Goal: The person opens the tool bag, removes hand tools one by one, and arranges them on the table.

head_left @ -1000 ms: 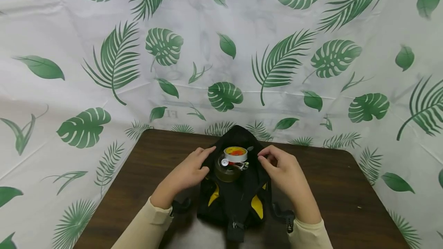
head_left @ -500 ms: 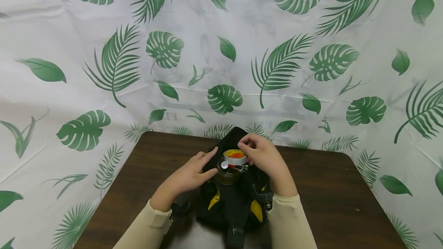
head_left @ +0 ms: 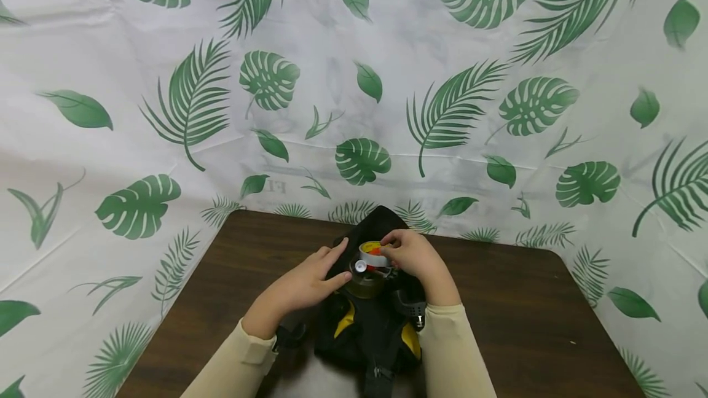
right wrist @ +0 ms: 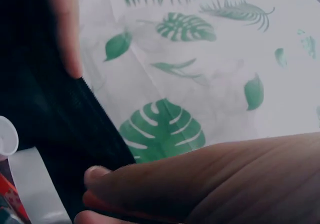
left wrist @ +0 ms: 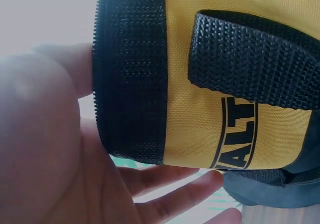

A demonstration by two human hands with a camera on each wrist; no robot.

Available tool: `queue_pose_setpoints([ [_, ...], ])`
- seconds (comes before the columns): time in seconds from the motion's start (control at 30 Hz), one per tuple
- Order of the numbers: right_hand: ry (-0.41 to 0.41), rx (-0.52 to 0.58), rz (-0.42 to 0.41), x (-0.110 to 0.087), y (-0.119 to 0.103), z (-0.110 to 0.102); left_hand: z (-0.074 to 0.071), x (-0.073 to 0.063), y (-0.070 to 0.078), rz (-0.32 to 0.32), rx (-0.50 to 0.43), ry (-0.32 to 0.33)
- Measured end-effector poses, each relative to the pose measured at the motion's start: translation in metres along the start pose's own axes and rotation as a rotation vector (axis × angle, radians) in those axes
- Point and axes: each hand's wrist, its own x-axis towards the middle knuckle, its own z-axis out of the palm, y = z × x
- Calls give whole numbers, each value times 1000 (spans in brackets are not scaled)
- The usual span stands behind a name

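A black bag with yellow side panels stands at the table's middle, its mouth facing up. In its mouth lie a roll of white tape, a small white cap and a brown roll of packing tape. At the right, my right hand pinches the white roll's rim with bent fingers. My left hand rests at the bag's left side, index finger and thumb straight and spread apart. The left wrist view shows it against the zippered rim, beside the yellow panel with its black loop.
The dark wooden table reaches out on both sides of the bag. A white cloth with green leaves hangs close behind it. The bag's black flap stands up at the back, and a strap hangs at the front.
My right hand has left the bag's right edge and moved leftward to the white tape roll. My left hand has stayed at the left edge, its thumb reaching slightly farther inward.
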Motion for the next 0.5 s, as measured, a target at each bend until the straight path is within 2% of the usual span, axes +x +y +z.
queue_pose_setpoints([
  [0.23, -25, -168, 23, 4, 5, 3, 1, 1, -1, -3, 4, -8],
  [0.5, -25, -212, 12, 4, 10, 5, 2, 1, -1, -6, 6, -10],
])
